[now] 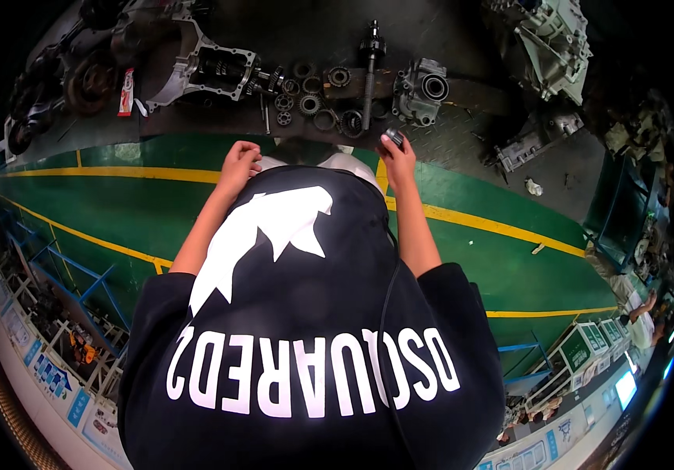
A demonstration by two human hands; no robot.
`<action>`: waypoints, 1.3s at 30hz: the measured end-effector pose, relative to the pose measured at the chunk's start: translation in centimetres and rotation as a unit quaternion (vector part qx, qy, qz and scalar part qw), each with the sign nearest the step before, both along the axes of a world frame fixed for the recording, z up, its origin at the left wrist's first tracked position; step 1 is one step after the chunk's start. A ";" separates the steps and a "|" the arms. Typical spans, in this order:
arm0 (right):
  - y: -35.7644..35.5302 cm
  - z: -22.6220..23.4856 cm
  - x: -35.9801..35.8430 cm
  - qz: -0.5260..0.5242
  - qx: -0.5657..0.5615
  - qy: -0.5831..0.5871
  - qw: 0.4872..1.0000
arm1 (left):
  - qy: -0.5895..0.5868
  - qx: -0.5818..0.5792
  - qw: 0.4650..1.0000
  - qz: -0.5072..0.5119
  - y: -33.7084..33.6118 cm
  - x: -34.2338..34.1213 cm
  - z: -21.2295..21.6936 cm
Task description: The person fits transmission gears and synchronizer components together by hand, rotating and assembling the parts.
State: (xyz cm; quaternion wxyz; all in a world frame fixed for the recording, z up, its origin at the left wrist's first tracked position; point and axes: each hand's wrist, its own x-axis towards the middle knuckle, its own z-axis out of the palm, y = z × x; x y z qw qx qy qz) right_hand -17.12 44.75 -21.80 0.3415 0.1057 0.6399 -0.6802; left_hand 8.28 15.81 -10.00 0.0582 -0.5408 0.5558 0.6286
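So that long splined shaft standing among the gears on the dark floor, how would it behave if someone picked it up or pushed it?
The shaft looks like solid metal, so probably stiff and heavy for its size. Its round form suggests it would roll if nudged sideways, though the gears beside it might stop it. The dark floor looks grimy, so it may be oily and slippery in a bare hand.

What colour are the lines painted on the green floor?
Yellow: the floor lines cross the green floor, clearest in the head view.

Gears point(309, 102) lie between the open housing point(211, 66) and shaft point(370, 74), ahead of both hands.
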 end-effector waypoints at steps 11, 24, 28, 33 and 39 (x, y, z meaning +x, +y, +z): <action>-5.6 19.0 0.9 0.014 -0.461 -0.273 0.844 | 0.300 -0.306 0.799 -0.422 3.6 -13.5 15.4; -11.3 30.0 4.9 0.048 -0.500 -0.266 0.822 | 0.481 -0.475 0.671 -0.305 -0.4 -14.2 22.0; -13.0 32.0 6.1 0.027 -0.499 -0.275 0.822 | 0.499 -0.480 0.667 -0.275 -1.8 -13.2 23.2; -15.0 34.1 7.4 -0.020 -0.536 -0.253 0.805 | 0.484 -0.516 0.665 -0.238 -2.2 -12.3 24.7; -16.7 36.1 8.6 -0.046 -0.537 -0.237 0.808 | 0.468 -0.547 0.666 -0.197 -3.3 -11.5 25.2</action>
